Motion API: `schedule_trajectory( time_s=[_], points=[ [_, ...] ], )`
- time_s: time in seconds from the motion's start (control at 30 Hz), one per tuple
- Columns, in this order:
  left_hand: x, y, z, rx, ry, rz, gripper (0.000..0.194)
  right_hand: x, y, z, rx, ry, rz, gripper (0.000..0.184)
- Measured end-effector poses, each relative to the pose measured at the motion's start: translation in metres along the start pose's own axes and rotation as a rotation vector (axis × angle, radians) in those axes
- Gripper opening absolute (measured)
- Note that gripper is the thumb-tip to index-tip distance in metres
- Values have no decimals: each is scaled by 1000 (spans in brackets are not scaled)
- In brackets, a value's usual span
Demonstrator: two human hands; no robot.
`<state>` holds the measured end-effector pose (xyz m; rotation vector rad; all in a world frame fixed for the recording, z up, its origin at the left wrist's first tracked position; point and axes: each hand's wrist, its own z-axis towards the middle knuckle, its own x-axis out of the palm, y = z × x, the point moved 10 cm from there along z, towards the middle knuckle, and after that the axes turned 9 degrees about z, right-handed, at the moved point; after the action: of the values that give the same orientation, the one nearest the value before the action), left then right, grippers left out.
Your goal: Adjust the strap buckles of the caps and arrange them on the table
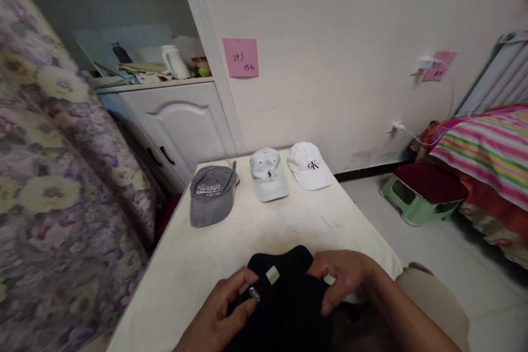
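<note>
A black cap [289,297] is at the near end of the table, held between both hands. My left hand [226,305] is closed on its left side, with a small metal clasp showing between thumb and fingers. My right hand [344,275] pinches the cap's right side, thumb toward me. A small pale label shows on the black fabric. Farther back on the table lie a grey cap [212,192] with lettering, a pale cap [269,173] with a small dark logo, and a white cap [309,165] with black letters.
The caps rest on a cream-covered table [289,225] against the wall. A floral curtain [61,176] hangs at left, beside a white cabinet [181,121] holding a white jug [175,61]. At right stand a green stool [412,206] and a bed with a striped cover [487,143].
</note>
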<state>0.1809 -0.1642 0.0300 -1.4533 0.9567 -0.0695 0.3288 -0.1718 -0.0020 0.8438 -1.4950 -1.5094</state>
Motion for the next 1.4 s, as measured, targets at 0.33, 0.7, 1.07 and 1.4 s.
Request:
schedule_trajectory(
  time_s=[0.33, 0.7, 1.07, 1.4],
  points=[
    [-20, -10, 17, 75, -210, 180, 24, -25, 26, 0, -124, -316, 65, 28],
    [-99, -37, 17, 199, -962, 230, 13, -95, 60, -43, -591, -1213, -75, 40],
    [-43, -9, 25, 402, -542, 398, 12, -55, 26, -11, -235, -687, -372, 55],
    [11, 1, 20, 43, -152, 219, 22, -26, -14, -15, 56, -578, -144, 20]
  ],
)
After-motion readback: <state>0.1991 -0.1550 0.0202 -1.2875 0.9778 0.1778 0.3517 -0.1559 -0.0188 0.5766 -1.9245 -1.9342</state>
